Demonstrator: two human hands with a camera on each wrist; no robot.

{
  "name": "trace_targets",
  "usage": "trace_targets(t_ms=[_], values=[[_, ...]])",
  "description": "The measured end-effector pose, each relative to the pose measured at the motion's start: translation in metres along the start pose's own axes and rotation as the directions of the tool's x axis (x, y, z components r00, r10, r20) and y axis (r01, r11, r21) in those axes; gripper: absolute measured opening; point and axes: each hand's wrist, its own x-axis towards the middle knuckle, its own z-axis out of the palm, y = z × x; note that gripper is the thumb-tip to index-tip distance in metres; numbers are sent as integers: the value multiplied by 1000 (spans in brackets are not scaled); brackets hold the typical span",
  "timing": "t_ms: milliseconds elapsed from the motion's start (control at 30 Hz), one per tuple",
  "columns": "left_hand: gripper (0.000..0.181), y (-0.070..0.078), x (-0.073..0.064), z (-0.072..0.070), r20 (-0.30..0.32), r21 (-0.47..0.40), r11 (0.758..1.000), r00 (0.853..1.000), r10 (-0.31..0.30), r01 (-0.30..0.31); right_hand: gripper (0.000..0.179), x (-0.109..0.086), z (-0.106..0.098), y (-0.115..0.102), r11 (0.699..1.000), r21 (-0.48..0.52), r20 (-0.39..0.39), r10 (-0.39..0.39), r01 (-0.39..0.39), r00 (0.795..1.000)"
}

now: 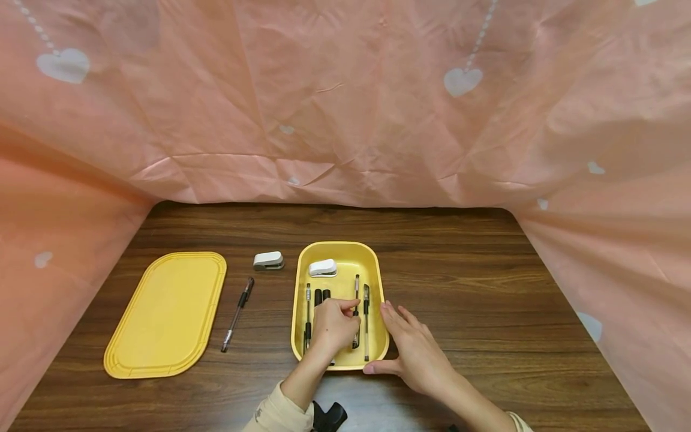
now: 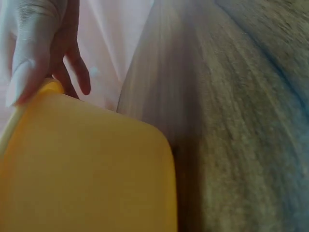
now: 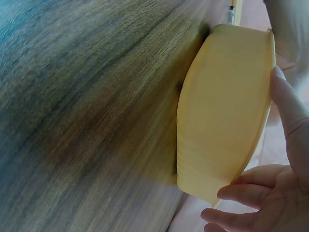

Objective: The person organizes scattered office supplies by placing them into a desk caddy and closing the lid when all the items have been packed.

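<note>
In the head view a yellow plastic box (image 1: 345, 246) sits on the wooden table. My left hand (image 1: 333, 327) reaches into it over the near rim and pinches a gel pen (image 1: 356, 287) between thumb and index finger. Another capped gel pen (image 1: 366, 324) lies to the right of it, parallel. Left of the hand are a pen (image 1: 308, 300) and two black-ended sticks (image 1: 318, 296), partly hidden by the hand. A white stapler (image 1: 323, 267) lies at the box's far end. My right hand (image 1: 418, 354) rests at the near right corner, thumb and spread fingers touching the rim.
A flat yellow lid (image 1: 167, 312) lies on the left of the table. Between lid and box are a clear-barrelled black pen (image 1: 237, 315) and a second white stapler (image 1: 268, 260). Pink cloth (image 1: 345, 120) with hearts hangs around the back and sides.
</note>
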Motion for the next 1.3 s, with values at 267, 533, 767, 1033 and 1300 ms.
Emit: trace_targets(t_ms=[267,533,767,1033,1300], values=[[37,-5,-1,3,9,44,999,1000,-9,9,106,0,0,0,1000,0,7,4,-4,1000],[37,-7,-3,7,18,104,994,999,26,-28,104,0,0,-1,1000,13,11,12,-12,1000],[41,-6,-4,9,32,131,991,999,25,-29,104,-1,0,0,1000,10,2,2,-2,1000],[41,-6,-4,10,30,171,985,1000,8,-13,104,-1,0,0,1000,13,3,6,-6,1000],[42,-4,-4,10,30,207,978,999,20,-26,103,0,1,0,1000,16,9,13,-13,1000]])
